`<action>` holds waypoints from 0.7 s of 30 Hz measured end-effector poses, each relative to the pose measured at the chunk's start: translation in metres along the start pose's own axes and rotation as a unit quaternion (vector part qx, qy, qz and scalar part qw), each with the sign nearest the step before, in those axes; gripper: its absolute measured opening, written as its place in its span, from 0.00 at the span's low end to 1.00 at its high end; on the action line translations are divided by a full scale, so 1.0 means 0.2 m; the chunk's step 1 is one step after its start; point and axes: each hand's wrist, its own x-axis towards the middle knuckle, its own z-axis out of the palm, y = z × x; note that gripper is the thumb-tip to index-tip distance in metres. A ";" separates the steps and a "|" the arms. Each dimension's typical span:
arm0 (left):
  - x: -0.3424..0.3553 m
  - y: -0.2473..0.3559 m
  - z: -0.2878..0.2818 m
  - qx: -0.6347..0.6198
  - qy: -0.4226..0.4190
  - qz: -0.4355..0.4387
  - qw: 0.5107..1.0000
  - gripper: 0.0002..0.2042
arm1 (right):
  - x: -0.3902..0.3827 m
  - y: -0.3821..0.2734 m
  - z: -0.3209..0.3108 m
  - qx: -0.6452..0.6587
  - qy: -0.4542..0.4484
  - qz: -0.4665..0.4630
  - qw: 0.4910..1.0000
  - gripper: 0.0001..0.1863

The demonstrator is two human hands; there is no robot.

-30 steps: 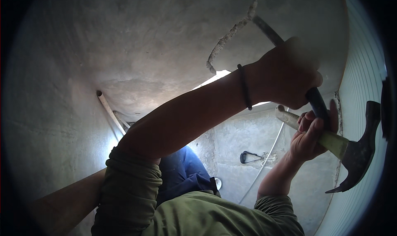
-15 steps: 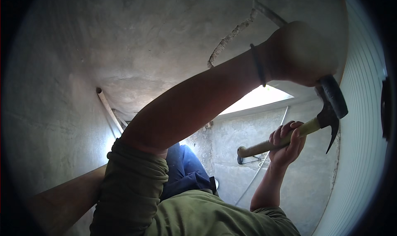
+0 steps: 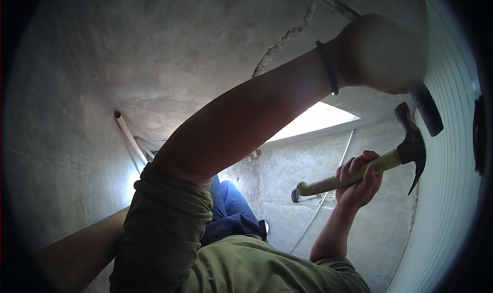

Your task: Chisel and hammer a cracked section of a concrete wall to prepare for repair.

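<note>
My left hand (image 3: 387, 54), with a dark band on its wrist, is closed around a chisel. The chisel's flat metal blade (image 3: 339, 6) sticks out toward a rough groove (image 3: 282, 43) chipped in the grey plastered surface, its tip just right of the groove's upper end. Its dark butt end (image 3: 427, 110) shows below the hand; the fingers are blurred and mostly hidden. Lower down, my right hand (image 3: 358, 182) grips the yellowish, cord-wrapped handle of a claw hammer (image 3: 412, 146). The hammer head is below the chisel's butt, with a gap between them.
A ribbed pale panel (image 3: 452, 154) rises close on the right. Behind my left arm is a bright opening (image 3: 318, 121). A pipe (image 3: 128, 133) leans at the left wall, and a wooden beam (image 3: 84, 244) lies at lower left. A thin white cord (image 3: 318, 205) hangs along the far wall.
The hammer head has dropped away from the chisel's butt end, opening a gap. My left hand and the chisel have shifted slightly up and to the right.
</note>
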 end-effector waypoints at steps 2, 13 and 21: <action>-0.01 0.00 -0.01 0.012 0.002 0.002 1.000 0.10 | 0.01 0.00 0.02 0.007 -0.003 -0.017 1.000 0.16; -0.02 0.02 -0.13 0.030 -0.020 0.009 0.999 0.08 | 0.01 -0.04 0.04 -0.151 0.016 -0.272 0.950 0.25; 0.03 0.04 -0.14 0.020 -0.048 0.011 0.999 0.09 | -0.07 -0.17 -0.01 -0.039 0.002 -0.358 0.933 0.24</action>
